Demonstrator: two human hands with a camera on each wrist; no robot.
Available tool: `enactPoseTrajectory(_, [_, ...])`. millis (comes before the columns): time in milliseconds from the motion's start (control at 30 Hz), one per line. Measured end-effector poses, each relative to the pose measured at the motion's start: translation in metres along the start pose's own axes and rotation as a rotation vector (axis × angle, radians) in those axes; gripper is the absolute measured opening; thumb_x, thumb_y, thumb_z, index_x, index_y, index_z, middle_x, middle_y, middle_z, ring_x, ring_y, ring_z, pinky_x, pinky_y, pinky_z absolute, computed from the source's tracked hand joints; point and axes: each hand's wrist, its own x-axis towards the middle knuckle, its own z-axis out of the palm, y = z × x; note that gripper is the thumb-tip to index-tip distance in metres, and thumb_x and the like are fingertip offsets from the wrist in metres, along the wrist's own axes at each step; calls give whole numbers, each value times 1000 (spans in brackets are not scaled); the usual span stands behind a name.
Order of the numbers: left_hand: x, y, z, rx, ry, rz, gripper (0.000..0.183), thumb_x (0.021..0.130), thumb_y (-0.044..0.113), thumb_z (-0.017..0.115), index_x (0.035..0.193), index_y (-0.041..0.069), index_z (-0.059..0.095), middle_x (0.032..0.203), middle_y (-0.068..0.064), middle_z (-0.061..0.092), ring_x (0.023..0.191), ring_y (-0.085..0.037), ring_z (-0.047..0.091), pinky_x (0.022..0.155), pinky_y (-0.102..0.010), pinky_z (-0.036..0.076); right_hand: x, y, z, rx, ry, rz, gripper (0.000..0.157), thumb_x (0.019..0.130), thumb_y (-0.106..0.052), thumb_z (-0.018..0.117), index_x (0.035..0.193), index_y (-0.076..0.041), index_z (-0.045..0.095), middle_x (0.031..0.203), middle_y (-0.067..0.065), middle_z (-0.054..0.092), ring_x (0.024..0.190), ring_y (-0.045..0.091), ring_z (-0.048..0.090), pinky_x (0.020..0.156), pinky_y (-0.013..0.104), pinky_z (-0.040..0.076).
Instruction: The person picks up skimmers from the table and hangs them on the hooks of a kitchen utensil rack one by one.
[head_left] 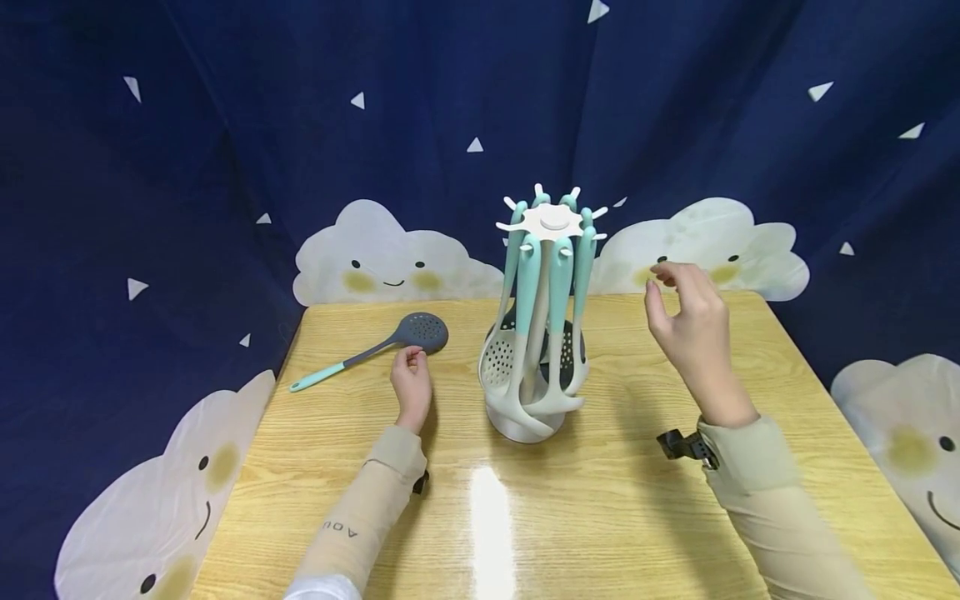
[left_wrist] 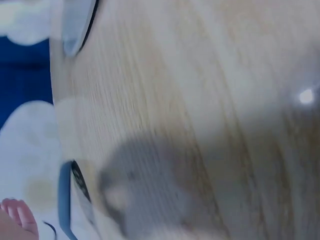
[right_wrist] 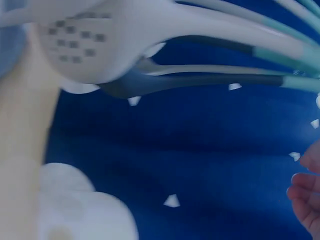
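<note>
A dark grey skimmer (head_left: 424,331) with a mint handle lies on the table at the left. My left hand (head_left: 412,387) is just in front of its perforated head, fingers loosely bent and holding nothing. The left wrist view shows a gap between that hand (left_wrist: 19,220) and the skimmer (left_wrist: 65,200). A white utensil rack (head_left: 553,218) stands upright mid-table, hung with several mint-handled utensils, among them a pale slotted one (head_left: 498,362). To its right my right hand (head_left: 693,325) is raised, thumb and fingers apart with nothing between them.
The wooden table (head_left: 637,517) ends at a dark blue curtain (head_left: 420,83) behind. White cloud shapes (head_left: 360,250) line its back and sides. A black strap (head_left: 686,447) sticks out from the right wrist.
</note>
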Motion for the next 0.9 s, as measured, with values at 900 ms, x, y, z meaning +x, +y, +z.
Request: enactPoseTrajectory(900, [106, -197, -37, -376, 168, -621, 31, 84, 26, 65, 104, 5, 54, 100, -10, 58, 87, -20, 58, 72, -29, 47, 73, -48, -16, 11, 73, -247, 21, 86, 0, 54, 107, 4, 59, 99, 20, 61, 92, 37, 53, 82, 42, 40])
